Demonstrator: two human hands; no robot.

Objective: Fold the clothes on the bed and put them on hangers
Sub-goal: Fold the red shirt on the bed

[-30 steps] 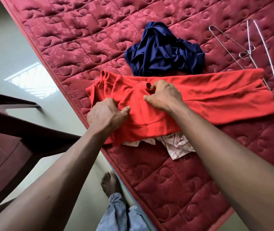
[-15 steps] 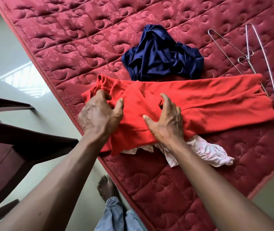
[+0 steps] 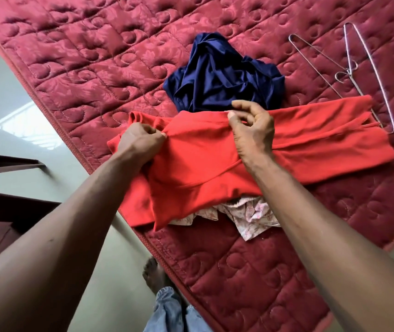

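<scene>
A red garment (image 3: 311,149) lies stretched across the maroon quilted bed (image 3: 100,68), partly folded. My left hand (image 3: 141,137) grips a bunch of its cloth near the left end. My right hand (image 3: 251,130) pinches the upper edge of the red garment between thumb and fingers, lifting it a little. A crumpled navy blue garment (image 3: 222,75) sits just behind the red one. A pale floral garment (image 3: 251,216) pokes out from under the red garment's near edge. Two wire hangers (image 3: 349,73) lie at the back right, one tip under the red cloth.
The bed edge runs diagonally from upper left to lower right, with pale floor (image 3: 11,104) beyond it. A dark wooden chair (image 3: 4,212) stands at the left. My bare foot (image 3: 154,276) and jeans leg (image 3: 169,312) are at the bed's edge.
Both hands went from pressing flat on the red garment to gripping it. My right hand moved up to the top edge and lifted it. The left hand closed on the cloth.
</scene>
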